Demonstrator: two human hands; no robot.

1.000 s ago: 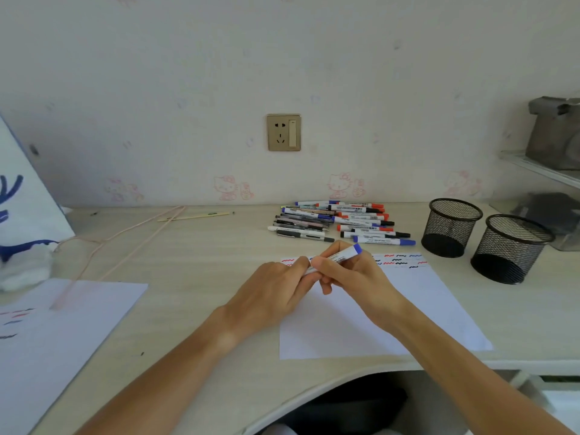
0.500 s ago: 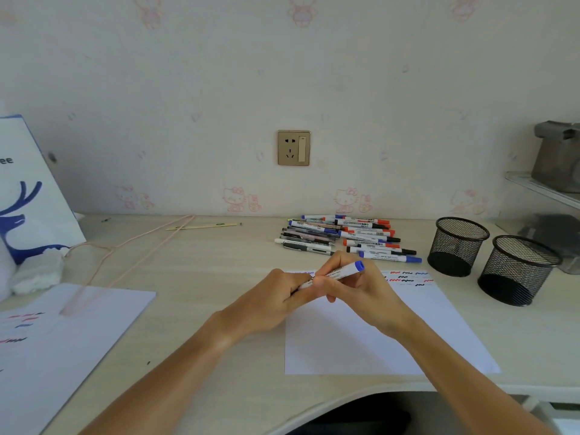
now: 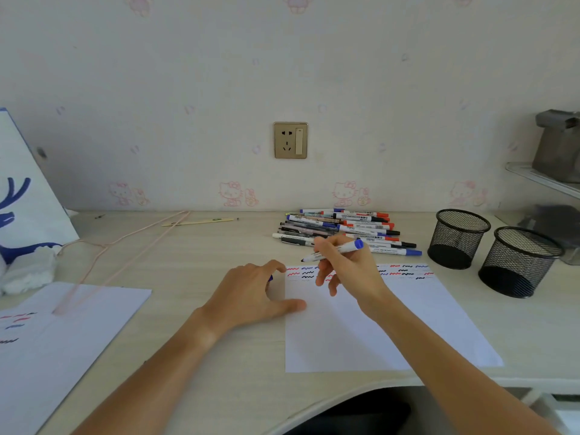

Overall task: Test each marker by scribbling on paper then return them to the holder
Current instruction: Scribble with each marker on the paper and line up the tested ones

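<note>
1. Right hand (image 3: 348, 271): my grip here is closed on a blue marker (image 3: 337, 250), pinched between thumb and forefinger. The marker is uncapped, its dark tip pointing left and down, just above the far left corner of the sheet of paper (image 3: 392, 334). Its blue rear end points toward the right. The lower fingers hang curled over the paper.

2. Left hand (image 3: 251, 296): it rests on the table (image 3: 194, 265) at the left edge of the paper, thumb stretched onto the sheet. The fingers are curled, and a small blue piece, likely the marker cap (image 3: 270, 278), shows at the fingertips. I cannot tell how firmly it is held.

3. Paper: it lies flat near the front edge of the table. Rows of red, blue and black scribbles (image 3: 405, 271) run along its far edge.

4. Marker pile (image 3: 342, 229): a loose heap of capped markers and pens lies on the table behind the paper, near the wall.

5. Holders: two black mesh cups stand upright to the right of the pile, the nearer mesh holder (image 3: 518, 262) just beside the farther mesh holder (image 3: 456, 238). No markers show inside either.

6. A second scribbled sheet (image 3: 56, 340) lies at the left of the table.
</note>
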